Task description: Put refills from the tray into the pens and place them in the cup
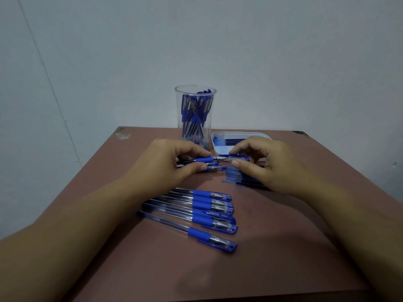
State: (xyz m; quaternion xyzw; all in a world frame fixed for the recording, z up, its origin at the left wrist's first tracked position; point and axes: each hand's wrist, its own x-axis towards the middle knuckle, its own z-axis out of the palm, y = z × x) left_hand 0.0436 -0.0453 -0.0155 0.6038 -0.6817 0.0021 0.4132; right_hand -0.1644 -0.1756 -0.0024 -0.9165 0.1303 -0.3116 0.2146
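Table (283, 247) fills the lower frame. At upper centre sits the tray (239, 133) of refills, with the cup (179, 101) just left of it, already crowded with pens. Row of capped pens (202, 212) at lower centre. Left hand (174, 162) pinches a pen (204, 160) at its blue grip and right hand (268, 164) pinches a cap (238, 158) — tip almost at the cap's mouth. Risks: an off-axis push jams the tip, a forearm sweep scatters the row, and the full cup may tip on insertion.

Brown table (283, 236) — pale wall (283, 51)
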